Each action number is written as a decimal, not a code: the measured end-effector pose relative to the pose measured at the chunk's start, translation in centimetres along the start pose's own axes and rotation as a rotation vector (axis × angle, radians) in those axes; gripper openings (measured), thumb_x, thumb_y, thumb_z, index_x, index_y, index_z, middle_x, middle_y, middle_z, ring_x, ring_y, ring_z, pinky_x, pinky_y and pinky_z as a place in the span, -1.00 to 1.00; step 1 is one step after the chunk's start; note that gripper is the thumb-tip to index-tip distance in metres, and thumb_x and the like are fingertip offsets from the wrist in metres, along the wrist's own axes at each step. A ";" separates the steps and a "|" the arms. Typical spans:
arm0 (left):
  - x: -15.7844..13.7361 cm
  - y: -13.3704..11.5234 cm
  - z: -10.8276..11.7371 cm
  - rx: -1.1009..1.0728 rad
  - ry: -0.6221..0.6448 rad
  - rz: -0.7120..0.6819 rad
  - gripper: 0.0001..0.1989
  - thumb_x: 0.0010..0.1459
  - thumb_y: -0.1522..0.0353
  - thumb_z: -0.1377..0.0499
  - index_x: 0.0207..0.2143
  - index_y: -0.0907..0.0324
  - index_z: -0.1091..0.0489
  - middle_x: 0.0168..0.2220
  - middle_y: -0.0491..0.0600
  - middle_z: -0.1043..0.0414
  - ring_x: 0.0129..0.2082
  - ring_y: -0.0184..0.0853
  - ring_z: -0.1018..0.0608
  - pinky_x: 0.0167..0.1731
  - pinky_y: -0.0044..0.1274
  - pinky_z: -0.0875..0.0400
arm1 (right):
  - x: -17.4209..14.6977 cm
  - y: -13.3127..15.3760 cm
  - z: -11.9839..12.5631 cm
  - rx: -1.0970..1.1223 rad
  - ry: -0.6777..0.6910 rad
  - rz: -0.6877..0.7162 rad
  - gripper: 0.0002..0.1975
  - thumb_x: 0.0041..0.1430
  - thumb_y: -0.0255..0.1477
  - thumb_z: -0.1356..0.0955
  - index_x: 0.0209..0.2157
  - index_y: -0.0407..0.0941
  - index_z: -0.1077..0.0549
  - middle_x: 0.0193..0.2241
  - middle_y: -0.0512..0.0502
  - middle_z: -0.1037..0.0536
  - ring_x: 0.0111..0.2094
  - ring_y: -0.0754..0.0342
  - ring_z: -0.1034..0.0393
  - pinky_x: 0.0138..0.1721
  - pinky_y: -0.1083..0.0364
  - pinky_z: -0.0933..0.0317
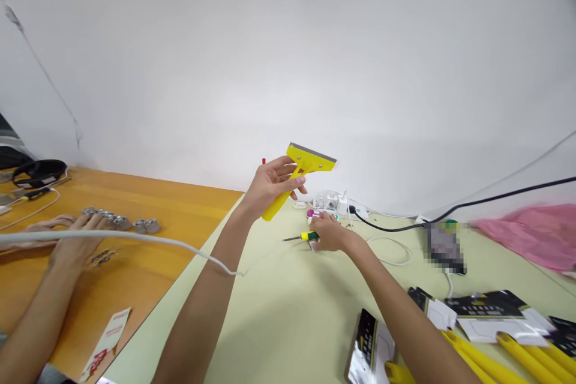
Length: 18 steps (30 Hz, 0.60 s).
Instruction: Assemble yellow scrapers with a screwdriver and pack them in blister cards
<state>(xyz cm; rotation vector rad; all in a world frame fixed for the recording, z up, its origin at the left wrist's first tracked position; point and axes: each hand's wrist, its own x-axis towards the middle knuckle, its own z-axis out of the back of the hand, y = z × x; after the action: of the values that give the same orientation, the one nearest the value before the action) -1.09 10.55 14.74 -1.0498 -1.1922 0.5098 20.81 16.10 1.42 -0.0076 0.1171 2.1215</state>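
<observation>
My left hand (276,183) is raised above the pale green table, closed around the handle of a yellow scraper (310,159). The scraper's wide head points up and right, with two screws on its face and a dark blade edge along the top. Lower and to the right, my right hand (328,231) grips a screwdriver (306,236) with a yellow and green handle. Its thin metal shaft points left, away from the scraper. Just behind my right hand lies a small purple and white item (314,213), partly hidden.
A power strip with plugs (344,207) sits by the wall, its black cable (405,228) running right. Packaged blades (490,309) and yellow handles (522,357) lie front right. At left, another person's hands (81,237) work near metal parts (146,226) on an orange table (148,279).
</observation>
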 end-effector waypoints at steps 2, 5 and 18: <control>-0.1 -0.1 -0.1 0.053 0.003 0.029 -0.49 0.10 0.22 -0.54 0.08 0.15 -0.61 0.01 0.15 -0.67 -0.29 -0.23 -0.68 -0.38 -0.46 -0.55 | -0.1 -0.3 -0.2 -0.014 0.044 -0.030 -0.89 0.04 -0.51 -0.54 -0.34 -0.12 -0.61 0.00 -0.35 -0.62 0.16 -0.38 -0.41 0.21 -0.23 -0.27; -0.3 -0.1 -0.2 0.125 0.007 0.077 -0.53 0.13 0.20 -0.52 0.05 0.15 -0.61 0.01 0.14 -0.68 -0.26 -0.24 -0.68 -0.35 -0.46 -0.55 | -0.1 -0.6 -0.2 -0.017 0.112 -0.062 -0.86 0.09 -0.52 -0.51 -0.25 -0.14 -0.60 0.05 -0.38 -0.60 0.19 -0.38 -0.42 0.22 -0.20 -0.26; 0.3 0.9 0.9 -0.011 -0.026 0.041 -0.59 0.24 0.15 -0.45 0.02 0.21 -0.60 -0.05 0.17 -0.67 -0.34 -0.35 -0.58 -0.37 -0.51 -0.45 | -2.5 -0.9 3.7 0.123 0.220 -0.186 -0.50 0.12 0.08 -0.53 -0.26 -0.08 -0.54 -0.18 -0.18 -0.68 -0.26 -0.11 -0.59 -0.37 0.05 -0.25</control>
<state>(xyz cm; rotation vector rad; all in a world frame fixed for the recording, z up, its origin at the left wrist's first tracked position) -1.68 11.60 14.08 -1.0817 -1.1992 0.5514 23.08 14.80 5.20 -0.1734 0.3636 1.9191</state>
